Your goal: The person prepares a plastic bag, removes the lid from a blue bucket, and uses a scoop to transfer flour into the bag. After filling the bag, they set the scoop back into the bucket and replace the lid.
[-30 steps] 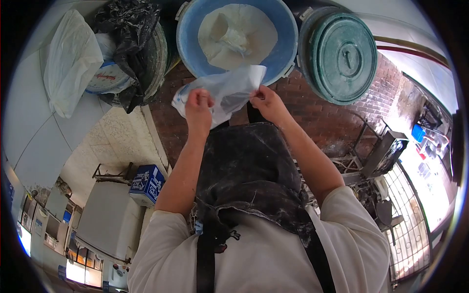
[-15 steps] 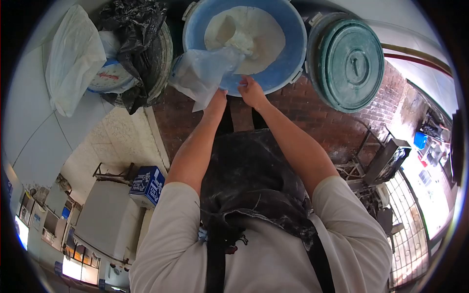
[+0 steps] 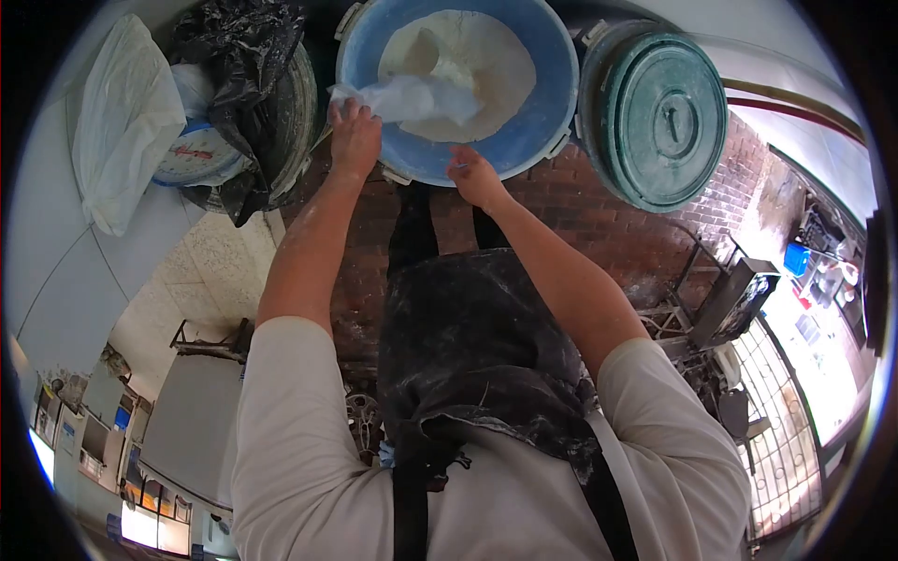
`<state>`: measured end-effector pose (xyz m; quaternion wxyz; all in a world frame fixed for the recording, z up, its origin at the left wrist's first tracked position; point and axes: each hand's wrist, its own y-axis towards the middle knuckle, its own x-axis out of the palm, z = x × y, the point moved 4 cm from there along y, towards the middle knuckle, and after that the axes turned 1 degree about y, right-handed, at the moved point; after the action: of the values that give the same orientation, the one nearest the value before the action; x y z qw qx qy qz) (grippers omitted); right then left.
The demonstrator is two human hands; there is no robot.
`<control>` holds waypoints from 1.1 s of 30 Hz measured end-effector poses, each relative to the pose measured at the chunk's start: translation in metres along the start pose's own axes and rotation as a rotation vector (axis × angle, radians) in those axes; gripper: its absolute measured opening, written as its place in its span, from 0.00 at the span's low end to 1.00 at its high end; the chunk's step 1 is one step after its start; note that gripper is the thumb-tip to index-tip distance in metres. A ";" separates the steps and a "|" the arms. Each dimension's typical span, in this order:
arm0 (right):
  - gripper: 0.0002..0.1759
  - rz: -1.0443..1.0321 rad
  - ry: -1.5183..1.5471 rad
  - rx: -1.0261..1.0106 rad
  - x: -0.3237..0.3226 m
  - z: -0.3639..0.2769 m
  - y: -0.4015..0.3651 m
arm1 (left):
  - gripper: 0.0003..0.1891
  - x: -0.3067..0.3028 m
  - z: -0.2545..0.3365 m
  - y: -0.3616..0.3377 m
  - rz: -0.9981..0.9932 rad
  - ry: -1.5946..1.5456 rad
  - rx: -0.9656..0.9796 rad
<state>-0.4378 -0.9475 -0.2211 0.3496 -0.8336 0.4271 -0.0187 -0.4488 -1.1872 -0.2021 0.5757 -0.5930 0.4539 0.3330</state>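
Observation:
A large blue tub [image 3: 363, 65] holds white powder [image 3: 500, 56] that looks like flour. A scoop-like, powder-coated thing [image 3: 426, 53] sticks up from the powder. Over the tub's left side stretches a translucent plastic bag [image 3: 416, 98], its far end lying on the powder. My left hand [image 3: 355, 140] is closed on the bag's near end at the left rim. At the front rim, my right hand [image 3: 475, 178] has its fingers curled together. What they hold, if anything, is too small to make out.
Right of the tub stands a bin with a green lid [image 3: 666, 122]. To the left are a black plastic bag [image 3: 245, 70], a dial scale [image 3: 198, 154] and a white plastic bag [image 3: 126, 126]. Brick paving [image 3: 561, 220] lies below; a metal frame [image 3: 697, 290] stands at right.
My left hand has moved left and up, away from my right hand. The bag now stretches across the tub instead of hanging over its front rim. My right hand has barely moved.

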 end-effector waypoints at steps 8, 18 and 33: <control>0.32 -0.219 0.676 0.702 -0.008 -0.022 -0.011 | 0.05 -0.046 0.005 -0.036 0.333 -0.855 -0.347; 0.26 -0.247 1.069 0.263 -0.032 -0.074 -0.039 | 0.05 -0.070 0.073 -0.158 0.137 -1.125 -0.663; 0.14 -0.059 0.699 0.378 -0.050 -0.062 -0.041 | 0.06 -0.084 0.099 -0.179 0.124 -1.030 -0.441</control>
<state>-0.4610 -0.9308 -0.1362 0.3297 -0.7099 0.4852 -0.3898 -0.3020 -1.0903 -0.0689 0.5646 -0.4326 0.0678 0.6996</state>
